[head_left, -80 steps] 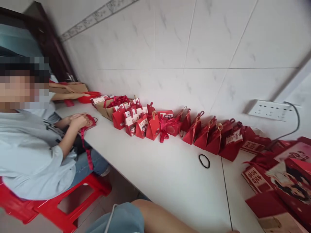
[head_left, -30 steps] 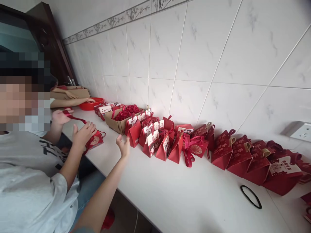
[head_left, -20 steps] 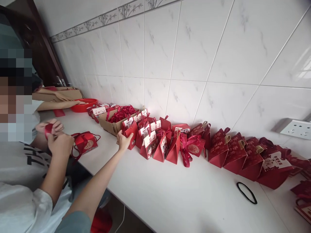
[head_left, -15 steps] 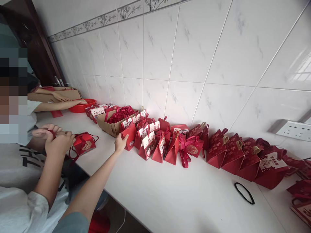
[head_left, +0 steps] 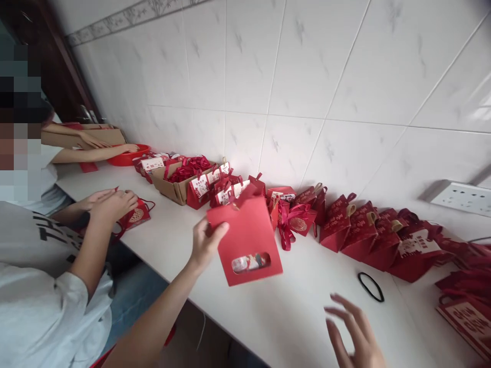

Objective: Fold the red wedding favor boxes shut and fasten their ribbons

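Note:
My left hand (head_left: 207, 243) grips the left edge of a red gift box (head_left: 247, 235), its thumb across the front. The box is held up above the white table and has an oval window near its bottom. At the lower right, my right hand (head_left: 355, 332) has its fingers spread and holds nothing. A black loop (head_left: 370, 286) lies on the table beyond it. Behind the held box stand several small red boxes with white labels (head_left: 199, 189), partly hidden by it. A row of darker red boxes (head_left: 337, 225) stands along the wall to the right.
The white table (head_left: 169, 255) runs along a tiled wall. A cardboard box of red ribbons (head_left: 187, 171) and a red basin (head_left: 128, 155) are farther left. Two people are at the left, one with hands (head_left: 113, 204) by a red box (head_left: 138, 214). A socket (head_left: 466, 197) is at right.
My left hand has lifted the red box off the table, toward me and to the right. My right hand has come into view. The nearer person's hands have moved right, toward the red box.

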A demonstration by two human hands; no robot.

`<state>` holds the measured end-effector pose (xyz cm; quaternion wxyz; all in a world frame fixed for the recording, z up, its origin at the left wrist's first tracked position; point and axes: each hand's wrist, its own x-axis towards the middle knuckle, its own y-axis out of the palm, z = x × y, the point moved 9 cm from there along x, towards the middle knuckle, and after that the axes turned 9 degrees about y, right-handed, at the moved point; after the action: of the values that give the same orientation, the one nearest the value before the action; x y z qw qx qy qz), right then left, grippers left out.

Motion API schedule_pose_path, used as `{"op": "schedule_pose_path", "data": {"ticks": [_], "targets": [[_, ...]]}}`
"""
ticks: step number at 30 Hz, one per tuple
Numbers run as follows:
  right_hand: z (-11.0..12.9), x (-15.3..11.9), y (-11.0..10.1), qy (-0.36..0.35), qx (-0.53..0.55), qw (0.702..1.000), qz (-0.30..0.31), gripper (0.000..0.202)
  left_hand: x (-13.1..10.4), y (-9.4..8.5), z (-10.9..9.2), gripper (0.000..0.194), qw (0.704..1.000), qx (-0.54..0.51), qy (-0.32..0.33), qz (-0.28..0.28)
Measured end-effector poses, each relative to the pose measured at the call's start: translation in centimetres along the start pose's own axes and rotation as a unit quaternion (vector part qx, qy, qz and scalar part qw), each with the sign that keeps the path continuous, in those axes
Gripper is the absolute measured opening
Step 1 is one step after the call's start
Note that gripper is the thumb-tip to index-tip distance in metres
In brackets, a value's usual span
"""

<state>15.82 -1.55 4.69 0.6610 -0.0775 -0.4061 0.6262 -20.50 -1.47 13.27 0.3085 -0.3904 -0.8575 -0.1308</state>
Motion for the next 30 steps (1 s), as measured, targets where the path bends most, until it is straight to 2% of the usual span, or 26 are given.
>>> {"op": "schedule_pose_path", "data": {"ticks": [3, 4, 6, 8, 13, 15, 18, 20, 23, 26, 30], "targets": [[3.9, 5.3, -2.3, -0.041, 0.053, 0.998, -0.013, 0.021, -1.8, 6.1, -2.8, 0.027, 0.989, -0.048, 0.005, 0.139], [5.4, 6.9, -3.2, -0.062, 0.081, 0.995, -0.023, 0.023, -2.3, 7.9, -3.6, 0.025, 0.982, -0.062, 0.008, 0.180], [7.1, 9.5, -4.2, -0.059, 0.159, 0.986, -0.005, 0.032, -3.3, 11.0, -4.9, 0.023, 0.963, -0.084, 0.017, 0.256], [7.7, 11.3, -4.8, -0.036, 0.231, 0.972, 0.016, 0.035, -4.2, 13.5, -5.7, 0.021, 0.942, -0.098, 0.024, 0.319], [6.7, 12.8, -5.7, 0.019, 0.271, 0.963, -0.001, 0.024, -5.8, 17.8, -5.6, 0.015, 0.899, -0.123, 0.023, 0.421], [6.1, 12.9, -5.8, 0.024, 0.296, 0.955, -0.003, 0.018, -5.8, 19.1, -5.5, 0.020, 0.889, -0.156, 0.013, 0.431], [4.5, 13.0, -6.3, 0.046, 0.335, 0.941, -0.037, 0.018, -5.3, 21.0, -6.6, 0.043, 0.877, -0.256, -0.012, 0.406], [3.6, 13.2, -6.7, 0.053, 0.343, 0.936, -0.057, 0.015, -5.0, 22.7, -7.6, 0.037, 0.876, -0.252, -0.026, 0.411], [2.7, 13.6, -7.7, 0.046, 0.337, 0.936, -0.089, 0.012, -4.4, 25.0, -9.0, 0.019, 0.900, -0.149, -0.007, 0.409], [1.9, 13.8, -9.4, 0.035, 0.322, 0.935, -0.142, 0.013, -3.9, 26.2, -10.2, 0.011, 0.924, -0.105, 0.041, 0.364], [1.3, 13.8, -10.8, 0.028, 0.309, 0.934, -0.175, 0.013, -4.5, 27.2, -10.1, 0.009, 0.931, -0.108, 0.054, 0.345]]}}
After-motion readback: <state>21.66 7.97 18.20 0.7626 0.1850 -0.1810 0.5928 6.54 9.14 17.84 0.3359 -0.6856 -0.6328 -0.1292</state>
